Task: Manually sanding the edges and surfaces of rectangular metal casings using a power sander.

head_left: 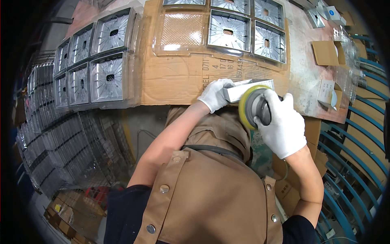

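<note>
Both my hands wear white gloves. At the table's near edge my left hand [216, 95] grips one end of a square metal housing [243, 90], which is tilted so a pale side wall faces me. My right hand [282, 124] is wrapped round the dark body of an orbital sander [260, 106]. The sander's yellow-green rimmed pad stands on edge against or very close to that side wall; contact is hard to tell. Ahead, a clear plastic tray [178, 49] holds several like metal housings [228, 31], with one pocket bare. Another tray at the left holds several more housings [109, 77].
Cardboard [170, 81] covers the table's middle. At the right lie opened small boxes [325, 53] with round discs inside. Stacked clear trays [69, 142] stand at the lower left. Blue curved rails [357, 150] run along the right, and cartons [73, 207] sit on the floor at the left.
</note>
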The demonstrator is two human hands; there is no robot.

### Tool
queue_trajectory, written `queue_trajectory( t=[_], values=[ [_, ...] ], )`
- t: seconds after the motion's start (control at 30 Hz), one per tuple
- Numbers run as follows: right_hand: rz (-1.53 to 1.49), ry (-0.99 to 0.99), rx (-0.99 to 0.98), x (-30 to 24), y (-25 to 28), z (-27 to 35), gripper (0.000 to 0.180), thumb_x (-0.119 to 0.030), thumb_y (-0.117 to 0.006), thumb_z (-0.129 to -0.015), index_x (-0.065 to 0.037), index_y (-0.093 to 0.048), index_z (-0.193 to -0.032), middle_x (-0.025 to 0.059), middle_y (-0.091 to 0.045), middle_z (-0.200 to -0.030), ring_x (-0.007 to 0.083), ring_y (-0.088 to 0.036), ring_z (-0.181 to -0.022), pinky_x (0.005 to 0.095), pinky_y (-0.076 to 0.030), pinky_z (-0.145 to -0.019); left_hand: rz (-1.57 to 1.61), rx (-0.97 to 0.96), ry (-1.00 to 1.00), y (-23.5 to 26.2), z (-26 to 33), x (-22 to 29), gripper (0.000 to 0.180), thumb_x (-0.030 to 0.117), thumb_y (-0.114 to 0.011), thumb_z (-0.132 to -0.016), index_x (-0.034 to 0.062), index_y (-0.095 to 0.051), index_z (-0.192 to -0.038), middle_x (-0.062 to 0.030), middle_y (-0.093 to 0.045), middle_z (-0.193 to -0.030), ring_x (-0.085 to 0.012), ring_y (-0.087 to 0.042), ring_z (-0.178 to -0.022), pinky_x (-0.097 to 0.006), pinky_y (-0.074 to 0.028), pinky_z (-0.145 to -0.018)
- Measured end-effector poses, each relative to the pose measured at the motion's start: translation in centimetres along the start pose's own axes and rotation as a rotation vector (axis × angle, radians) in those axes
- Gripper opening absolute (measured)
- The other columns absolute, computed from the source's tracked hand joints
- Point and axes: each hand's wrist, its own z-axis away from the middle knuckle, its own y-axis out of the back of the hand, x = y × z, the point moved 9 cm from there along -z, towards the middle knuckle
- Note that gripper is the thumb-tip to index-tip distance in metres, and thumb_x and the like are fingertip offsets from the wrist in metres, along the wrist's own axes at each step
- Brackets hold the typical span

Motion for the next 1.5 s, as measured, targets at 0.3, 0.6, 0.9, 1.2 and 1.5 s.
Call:
queue_trajectory(
  t=[0.3, 0.6, 0.9, 1.2, 1.5],
  values=[
    [0.018, 0.028, -0.024, -1.2, 0.0, -0.4, 0.063, -0.013, -0.085, -0.076, -0.014, -0.053, -0.13, 0.0228, -0.055, -0.105, 0.0429, -0.068, -0.079, 0.0454, -0.057, -0.07, -0.159, -0.028, -0.023, -0.2, -0.2, 2.6, 0.022, 0.019, -0.079, -0.08, 0.0063, -0.071, -0.097, -0.0143, -0.072, -0.095, -0.029, -0.069, -0.09, -0.036, -0.054, -0.083],
    [0.04, -0.01, -0.044, -0.6, 0.0, -0.3, 0.064, -0.014, -0.085, -0.075, -0.014, -0.053, -0.131, 0.0237, -0.056, -0.108, 0.0435, -0.068, -0.081, 0.0457, -0.058, -0.071, -0.335, -0.008, -0.166, -0.5, -0.2, 3.8, 0.02, 0.019, -0.078, -0.076, 0.0076, -0.069, -0.09, -0.013, -0.072, -0.092, -0.0304, -0.069, -0.089, -0.036, -0.055, -0.081],
    [0.026, -0.042, 0.019, 0.8, 0.8, -0.8, 0.053, -0.017, -0.077, -0.08, -0.015, -0.054, -0.128, 0.0251, -0.055, -0.108, 0.0452, -0.068, -0.083, 0.0482, -0.058, -0.074, -0.204, -0.052, -0.187, -1.1, -0.3, 3.2, 0.014, 0.011, -0.072, -0.083, 0.0062, -0.067, -0.095, -0.0087, -0.07, -0.093, -0.0236, -0.069, -0.087, -0.036, -0.056, -0.079],
    [-0.004, -0.042, 0.039, 0.6, 0.6, -2.6, 0.063, -0.022, -0.081, -0.079, -0.02, -0.051, -0.134, 0.0219, -0.057, -0.11, 0.0456, -0.067, -0.091, 0.0487, -0.057, -0.08, -0.414, -0.067, -0.138, -1.3, -0.2, 4.1, 0.025, 0.015, -0.081, -0.077, 0.0037, -0.069, -0.095, -0.0117, -0.073, -0.093, -0.0229, -0.071, -0.089, -0.033, -0.055, -0.08],
    [0.06, -0.108, 0.227, 6.9, 2.8, -3.5, 0.066, -0.02, -0.081, -0.079, -0.019, -0.052, -0.138, 0.0219, -0.059, -0.112, 0.0439, -0.066, -0.095, 0.0482, -0.056, -0.083, -0.178, -0.075, -0.101, -1.1, 0.1, 1.7, 0.015, 0.02, -0.062, -0.095, 0.0067, -0.068, -0.099, -0.006, -0.068, -0.093, -0.0211, -0.067, -0.088, -0.039, -0.056, -0.079]
  ],
)
